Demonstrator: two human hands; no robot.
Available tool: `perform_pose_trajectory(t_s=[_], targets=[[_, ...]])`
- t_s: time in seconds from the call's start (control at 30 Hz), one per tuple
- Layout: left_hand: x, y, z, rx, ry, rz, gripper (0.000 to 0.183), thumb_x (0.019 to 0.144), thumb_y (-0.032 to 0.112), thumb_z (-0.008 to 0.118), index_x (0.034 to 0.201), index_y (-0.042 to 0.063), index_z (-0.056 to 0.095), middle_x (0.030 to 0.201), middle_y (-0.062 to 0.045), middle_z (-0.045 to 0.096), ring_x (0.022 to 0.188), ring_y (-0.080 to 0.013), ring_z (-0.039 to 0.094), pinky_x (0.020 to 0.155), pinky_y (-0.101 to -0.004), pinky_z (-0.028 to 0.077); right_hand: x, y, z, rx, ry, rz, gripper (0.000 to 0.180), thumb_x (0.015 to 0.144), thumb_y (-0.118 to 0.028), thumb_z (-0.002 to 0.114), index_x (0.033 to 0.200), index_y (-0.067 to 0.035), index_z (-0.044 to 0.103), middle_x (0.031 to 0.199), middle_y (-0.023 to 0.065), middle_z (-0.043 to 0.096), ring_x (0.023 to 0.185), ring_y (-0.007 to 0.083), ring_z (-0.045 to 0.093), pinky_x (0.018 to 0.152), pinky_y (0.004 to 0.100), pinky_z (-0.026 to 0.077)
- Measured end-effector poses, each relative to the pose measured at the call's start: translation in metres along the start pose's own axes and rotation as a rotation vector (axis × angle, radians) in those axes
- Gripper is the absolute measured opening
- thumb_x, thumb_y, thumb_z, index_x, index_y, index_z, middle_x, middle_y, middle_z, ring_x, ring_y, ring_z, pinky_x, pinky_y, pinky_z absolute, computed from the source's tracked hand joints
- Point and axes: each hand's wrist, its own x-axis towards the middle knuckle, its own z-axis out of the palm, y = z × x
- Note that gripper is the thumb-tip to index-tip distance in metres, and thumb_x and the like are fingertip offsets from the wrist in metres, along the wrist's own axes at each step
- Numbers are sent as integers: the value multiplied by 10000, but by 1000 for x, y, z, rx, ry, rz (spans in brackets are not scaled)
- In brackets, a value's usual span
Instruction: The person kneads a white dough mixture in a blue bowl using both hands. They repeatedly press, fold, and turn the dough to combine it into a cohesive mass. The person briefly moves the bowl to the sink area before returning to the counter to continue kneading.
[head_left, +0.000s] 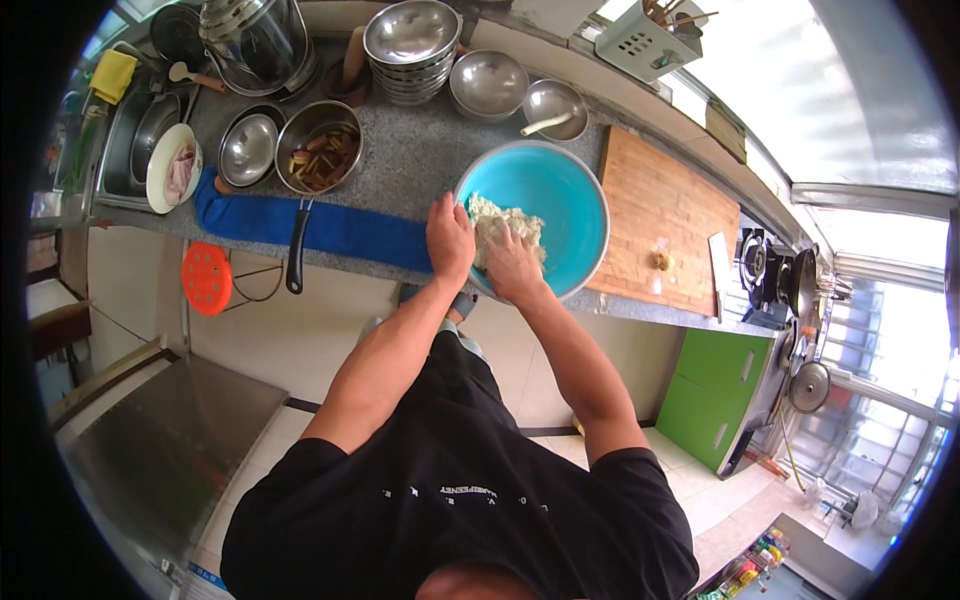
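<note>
A turquoise mixing bowl (574, 202) with a pale rim stands at the front edge of the counter. Shaggy, crumbly dough (525, 225) lies against the left side of its inside. My left hand (450, 240) holds the bowl at its left rim, thumb side towards the dough. Inside the bowl, my right hand (512, 259) grips the dough from above, its fingers sunk partly into the mass. Bits of dough cling to those fingers. Part of the dough is hidden under the right hand.
Right of the bowl lies a wooden cutting board (645, 195) bearing a small brown lump (663, 261) and a cleaver (720, 266). Leftward are a blue towel (360, 229), a saucepan (330, 120) whose handle overhangs the edge, and a plate of raw meat (159, 176). Steel bowls (412, 34) stand behind.
</note>
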Motion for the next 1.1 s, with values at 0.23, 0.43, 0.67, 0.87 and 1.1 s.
perform_pose_trajectory(t_s=[0.23,0.43,0.67,0.87,1.1], targets=[[2,8,-7,2,-24,-12,288,1027,136,544,1259,-23,610,1117,-241,624,1040,-445,621,874,-491,524,17,-9,-27,-74,43,50,381,863,-98,647,1241,-104,605,1254,125,569,1161,305,616,809,392,602],[-1,3,-3,6,-22,6,297,1029,137,549,1275,-19,607,1122,-239,621,1022,-438,626,863,-491,526,14,27,-43,515,221,184,540,731,-67,768,1253,-63,629,1221,171,644,1086,410,655,881,448,570],[-2,0,-4,17,-24,0,296,1028,139,552,1273,-16,611,1117,-229,620,1017,-431,632,860,-491,527,2,83,-40,2078,314,303,555,869,54,599,1414,-15,519,1370,141,600,1201,291,633,1022,445,523],[-2,10,-7,31,-46,-39,290,1022,128,554,1260,-27,610,1138,-233,612,1029,-429,628,867,-486,524,-8,108,19,2069,326,650,631,845,91,545,1465,-16,485,1377,134,597,1222,298,614,1077,432,475],[-3,3,-2,-5,-46,-15,322,1031,142,540,1287,-44,599,1131,-235,617,1055,-430,617,896,-492,507,-11,109,-11,1877,323,380,737,800,10,641,1509,24,442,1373,169,605,1256,282,595,1071,367,463]])
